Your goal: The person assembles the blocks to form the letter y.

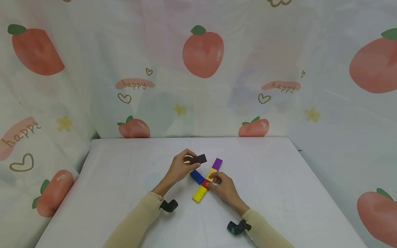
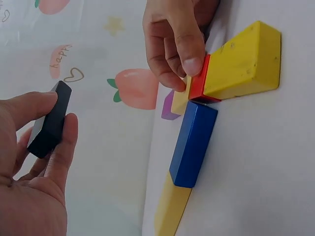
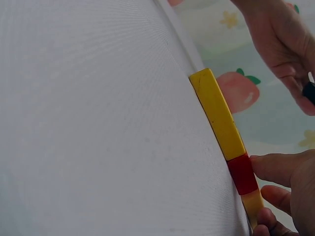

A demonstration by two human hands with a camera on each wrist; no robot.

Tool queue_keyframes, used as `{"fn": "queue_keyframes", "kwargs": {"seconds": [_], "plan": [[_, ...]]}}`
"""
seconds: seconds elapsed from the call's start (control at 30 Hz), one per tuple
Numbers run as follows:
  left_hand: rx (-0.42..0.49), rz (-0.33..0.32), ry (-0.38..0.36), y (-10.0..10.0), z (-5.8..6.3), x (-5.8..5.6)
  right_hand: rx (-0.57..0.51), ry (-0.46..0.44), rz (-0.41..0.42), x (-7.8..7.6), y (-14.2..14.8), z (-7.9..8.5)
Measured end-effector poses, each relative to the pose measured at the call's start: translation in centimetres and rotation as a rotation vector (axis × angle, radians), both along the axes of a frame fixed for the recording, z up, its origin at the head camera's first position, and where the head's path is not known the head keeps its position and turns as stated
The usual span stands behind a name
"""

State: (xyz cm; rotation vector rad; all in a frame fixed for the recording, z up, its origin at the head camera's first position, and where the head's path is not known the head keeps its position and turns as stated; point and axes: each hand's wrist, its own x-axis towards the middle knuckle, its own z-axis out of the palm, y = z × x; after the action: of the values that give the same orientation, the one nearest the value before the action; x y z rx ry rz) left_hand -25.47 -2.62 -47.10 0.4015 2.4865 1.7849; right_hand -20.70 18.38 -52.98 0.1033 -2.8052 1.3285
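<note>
My left hand (image 1: 183, 165) grips a dark rectangular block (image 1: 198, 158) between thumb and fingers, held up above the table. With curled fingers my right hand (image 1: 224, 186) works at a joined row of blocks, its thumb on the red block (image 3: 243, 174) and its fingertips at the pale yellow block (image 3: 252, 206). A bright yellow block (image 1: 200, 194) adjoins the red one on the near side. At the row's far end lies a purple block (image 1: 217, 164). From the red block a blue block (image 1: 197, 177) runs toward the left, followed by another pale yellow block (image 2: 172, 209), partly hidden by my left hand in the head view.
A white cloth covers the table (image 1: 279, 193). Behind and beside it hangs a curtain (image 1: 217, 103) printed with fruit, hearts and lettering. Each wrist carries a small black camera, such as the right camera (image 1: 238, 227).
</note>
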Motion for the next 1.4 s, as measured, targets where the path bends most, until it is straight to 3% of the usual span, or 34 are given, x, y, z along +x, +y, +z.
{"fn": "queue_keyframes", "kwargs": {"seconds": [0.23,0.63,0.87,1.2,1.4], "plan": [[0.032,-0.001,-0.02,-0.3,0.2,0.7,0.001,0.002,-0.003,0.1,0.0,0.0],[0.01,0.005,-0.017,-1.2,0.3,2.0,0.0,0.003,-0.005,-0.1,0.0,-0.5],[0.021,0.016,-0.06,-1.6,0.2,2.6,0.006,-0.004,-0.015,-0.2,0.0,-0.5],[0.147,-0.043,-0.152,-2.3,-0.2,3.3,0.007,-0.002,-0.016,0.0,-0.1,-0.2],[0.154,-0.059,-0.181,-2.5,-0.3,3.9,0.014,-0.003,-0.017,0.0,-0.2,-0.1]]}}
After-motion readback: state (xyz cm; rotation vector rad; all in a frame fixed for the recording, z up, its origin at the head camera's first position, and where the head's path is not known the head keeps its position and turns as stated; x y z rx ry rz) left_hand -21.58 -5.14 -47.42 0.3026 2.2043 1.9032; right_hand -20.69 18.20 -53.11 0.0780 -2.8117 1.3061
